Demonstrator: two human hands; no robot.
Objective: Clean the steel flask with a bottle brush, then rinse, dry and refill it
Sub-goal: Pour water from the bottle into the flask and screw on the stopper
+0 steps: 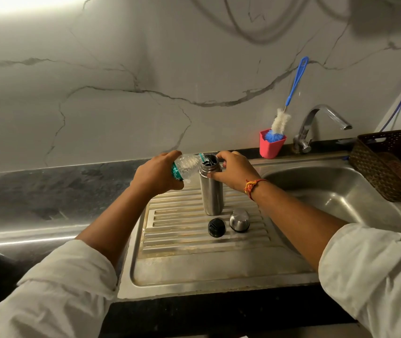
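The steel flask (211, 193) stands upright and uncapped on the ribbed drainboard (182, 242). My right hand (233, 170) grips its neck from the right. My left hand (156, 174) holds a clear plastic water bottle (186, 167) with a green label, tipped on its side with its mouth over the flask's opening. In front of the flask lie the black inner stopper (216, 227) and the steel cup lid (239, 220). The bottle brush (282, 118), blue-handled with white and blue bristles, stands in a red cup (270, 145) against the wall.
The sink basin (336, 191) lies to the right under a steel tap (316, 125). A dark woven basket (389, 164) sits at the basin's far right edge. Dark stone countertop (48, 191) extends left. A marble wall rises behind.
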